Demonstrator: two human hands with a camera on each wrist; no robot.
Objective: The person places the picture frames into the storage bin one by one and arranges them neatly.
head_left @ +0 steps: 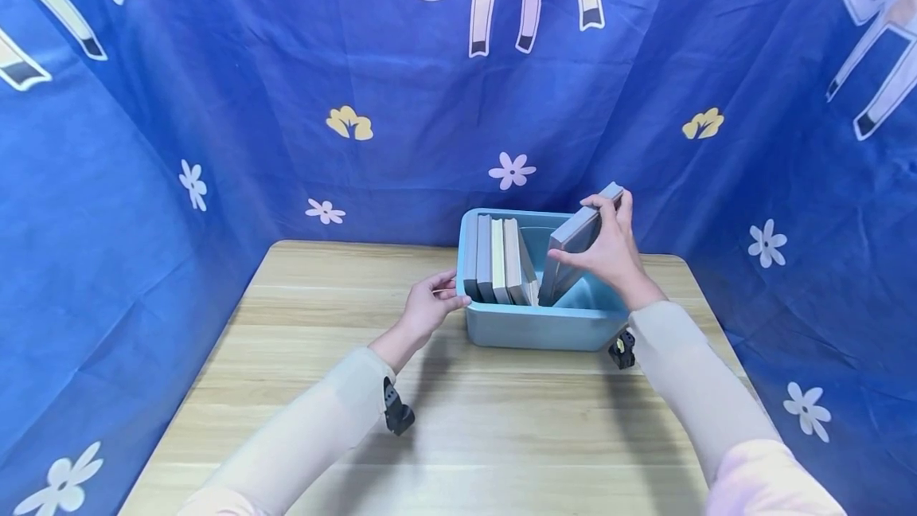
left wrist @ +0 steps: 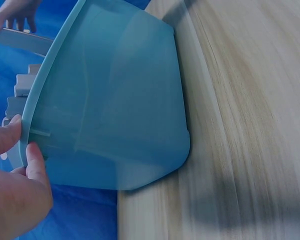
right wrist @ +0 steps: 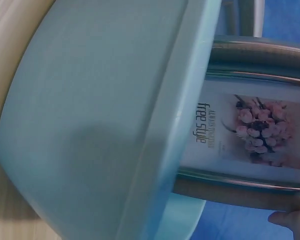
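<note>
A blue plastic bin [head_left: 544, 330] stands at the back of the wooden table. My left hand [head_left: 424, 307] pinches its left rim; the left wrist view shows thumb and finger on either side of that rim [left wrist: 40, 95]. In my right hand [head_left: 614, 252] is a picture frame [head_left: 575, 231], gripped across its top and tilted, its lower part inside the bin. The right wrist view shows the front of the picture frame [right wrist: 260, 130], with a flower picture and printed words. Several flat, frame-like items [head_left: 498, 261] stand on edge at the bin's left side, the rightmost leaning.
A blue curtain [head_left: 430, 158] with animal and flower prints surrounds the table [head_left: 458, 420] at the back and sides. Behind the bin, it hangs close to the rim. A small black camera mount [head_left: 398, 411] sits on the left wrist, another [head_left: 622, 349] on the right.
</note>
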